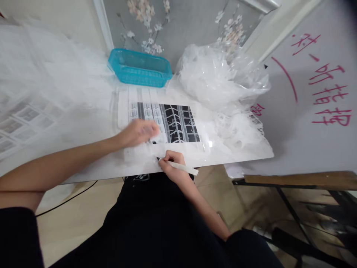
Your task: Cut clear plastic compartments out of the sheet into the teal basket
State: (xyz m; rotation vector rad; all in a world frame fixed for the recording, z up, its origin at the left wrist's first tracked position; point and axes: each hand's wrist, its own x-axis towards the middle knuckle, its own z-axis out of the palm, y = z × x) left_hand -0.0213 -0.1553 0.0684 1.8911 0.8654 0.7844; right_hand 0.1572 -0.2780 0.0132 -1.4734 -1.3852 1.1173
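Note:
My right hand (173,163) is closed around a slim white pen-like tool (182,167) with a dark tip, near the table's front edge. The tip points left; whether it is a pen or a blade I cannot make out. Over a printed sheet (182,124) hovers my left hand (139,132), blurred, its fingers curled together. Anything between those fingers is too smeared to name. The sheet has rows of small pale printed shapes at left and black panels with white branching lines at right. Part of its lower left is hidden by my left hand.
Behind the sheet stands a turquoise plastic basket (142,80). A heap of clear plastic bags (217,74) sits to its right, with white looped scraps (237,128) in front. Translucent sheets (55,70) spread across the left. A whiteboard (301,145) with red writing adjoins the table (103,169).

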